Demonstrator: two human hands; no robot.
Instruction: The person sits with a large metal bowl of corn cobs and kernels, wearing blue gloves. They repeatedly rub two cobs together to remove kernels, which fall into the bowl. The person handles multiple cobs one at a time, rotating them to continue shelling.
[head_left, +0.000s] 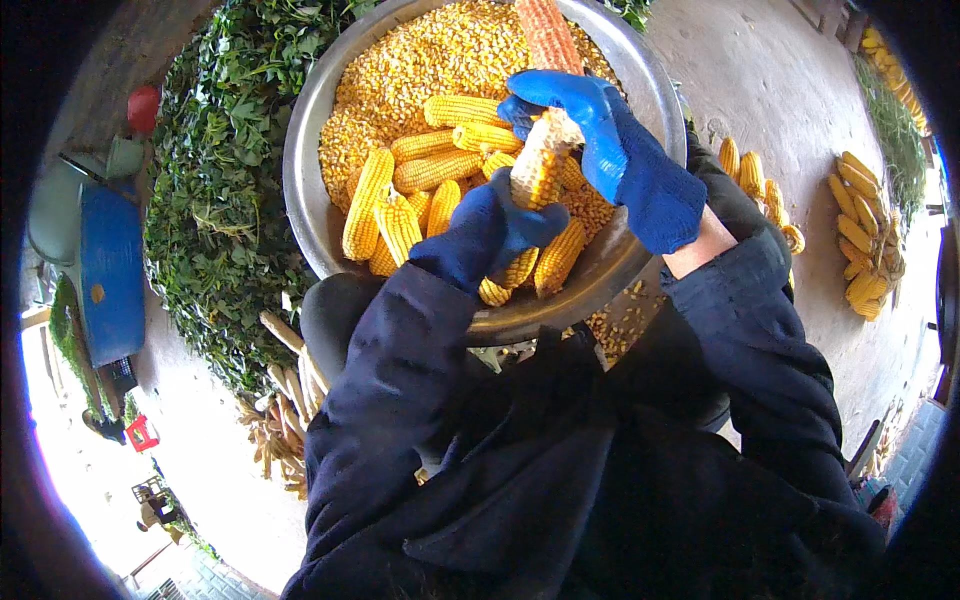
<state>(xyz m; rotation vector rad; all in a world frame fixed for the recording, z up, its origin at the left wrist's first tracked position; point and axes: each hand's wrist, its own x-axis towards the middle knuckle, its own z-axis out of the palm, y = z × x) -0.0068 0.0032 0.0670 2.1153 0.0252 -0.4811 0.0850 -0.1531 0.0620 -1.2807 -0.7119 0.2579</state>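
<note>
A wide metal basin (300, 180) lies before me, holding loose corn kernels (420, 52) and several whole yellow corn ears (367, 202). My left hand (495, 225), in a blue glove, grips the lower end of a partly shelled corn ear (536, 172), which has bare cob at its upper part and yellow kernels lower down. My right hand (600, 135), in a blue coated glove, is closed around a reddish bare corncob (551, 34), which points away from me over the basin. Its fingers are beside the top of the partly shelled ear.
Green leafy vines (225, 187) are heaped left of the basin. Bare cobs and husks (289, 420) lie by my left leg. Corn ears (862, 232) lie on the concrete floor to the right, and spilled kernels (619, 322) are below the basin's near rim. A blue tub (112, 277) stands far left.
</note>
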